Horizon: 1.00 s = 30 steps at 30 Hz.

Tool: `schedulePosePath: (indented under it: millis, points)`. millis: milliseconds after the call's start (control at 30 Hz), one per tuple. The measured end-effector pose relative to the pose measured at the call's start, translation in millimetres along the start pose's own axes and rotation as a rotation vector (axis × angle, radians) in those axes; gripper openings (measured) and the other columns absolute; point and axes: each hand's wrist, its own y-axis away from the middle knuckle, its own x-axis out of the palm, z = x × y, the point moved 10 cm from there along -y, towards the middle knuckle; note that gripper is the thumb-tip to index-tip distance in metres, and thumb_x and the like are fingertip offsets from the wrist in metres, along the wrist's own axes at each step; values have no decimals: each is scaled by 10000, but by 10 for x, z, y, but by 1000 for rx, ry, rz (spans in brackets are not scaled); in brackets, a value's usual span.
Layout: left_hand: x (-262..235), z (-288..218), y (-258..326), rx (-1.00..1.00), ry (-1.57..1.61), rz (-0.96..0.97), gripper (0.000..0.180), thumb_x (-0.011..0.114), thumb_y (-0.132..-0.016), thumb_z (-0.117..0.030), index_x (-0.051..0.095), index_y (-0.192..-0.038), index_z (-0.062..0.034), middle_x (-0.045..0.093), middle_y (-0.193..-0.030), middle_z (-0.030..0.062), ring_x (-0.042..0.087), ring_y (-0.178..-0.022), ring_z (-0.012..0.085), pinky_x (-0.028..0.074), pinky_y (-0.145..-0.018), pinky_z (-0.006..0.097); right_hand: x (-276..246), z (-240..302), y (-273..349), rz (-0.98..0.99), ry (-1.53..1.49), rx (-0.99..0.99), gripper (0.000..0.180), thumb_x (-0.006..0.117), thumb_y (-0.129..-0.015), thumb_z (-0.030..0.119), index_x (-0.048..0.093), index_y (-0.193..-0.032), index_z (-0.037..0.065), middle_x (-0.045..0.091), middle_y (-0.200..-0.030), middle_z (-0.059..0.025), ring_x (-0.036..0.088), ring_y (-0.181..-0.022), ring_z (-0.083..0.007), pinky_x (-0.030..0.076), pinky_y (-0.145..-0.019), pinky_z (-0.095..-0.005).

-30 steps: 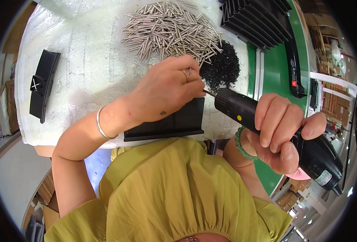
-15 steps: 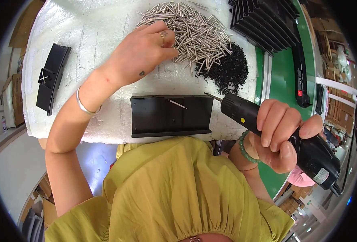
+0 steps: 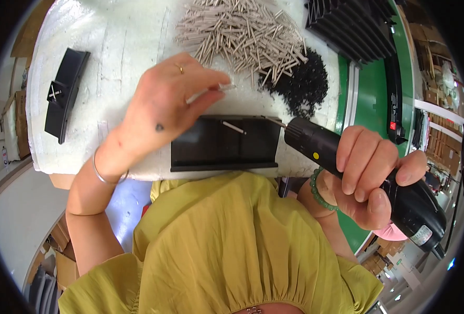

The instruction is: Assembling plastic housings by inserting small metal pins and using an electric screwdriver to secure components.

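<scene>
The black plastic part (image 3: 224, 144) lies on the white tabletop (image 3: 122, 42), one metal pin (image 3: 233, 127) resting on it. Above its left end, the left hand (image 3: 164, 107) pinches a second pin (image 3: 211, 91). At its right end, the right hand (image 3: 365, 175) grips a black electric screwdriver (image 3: 357, 170), bit touching the part's upper right corner.

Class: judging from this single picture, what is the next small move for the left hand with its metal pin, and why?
Probably lower the metal pin pinched in the left hand onto the black plastic part. One pin already lies there, and the screwdriver in the right hand has its tip at the part's edge.
</scene>
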Motion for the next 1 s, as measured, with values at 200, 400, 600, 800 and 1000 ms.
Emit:
schedulePosePath:
  millis: [200,400,600,800,1000]
  points:
    - [206,-272,337,-16,-58,37,171,731,-684,-23,675,-835,-80,607,-788,21,564,-757,234,492,-617,334,149,-85,-13,102,-3,16,331,578,-758,92,450,-1057,150,505,-592,63,474,-490,-61,396,-557,-234]
    - [282,-250,392,-57,-38,2,177,735,-685,-37,675,-845,-84,610,-818,7,569,-787,224,503,-621,330,245,-138,53,129,-15,61,343,599,-771,91,448,-1069,170,538,-609,66,501,-490,-62,426,-557,-235]
    - [276,-248,424,-48,-58,-53,183,740,-678,-37,677,-843,-86,609,-818,7,572,-792,221,504,-609,320,278,-196,60,135,10,41,360,602,-785,96,427,-1092,168,530,-631,52,505,-501,-84,426,-564,-248]
    - [261,-240,436,-59,-21,-94,228,761,-630,35,683,-830,-44,619,-779,40,553,-732,232,478,-622,319,324,-239,50,190,7,40,367,583,-799,88,400,-1110,154,529,-668,28,512,-529,-104,420,-561,-269]
    - [259,-220,446,-51,-18,-109,233,761,-618,33,679,-821,-46,616,-778,36,556,-730,228,479,-612,317,378,-272,8,241,-13,45,369,580,-796,81,391,-1105,152,526,-673,25,512,-530,-108,421,-557,-270]
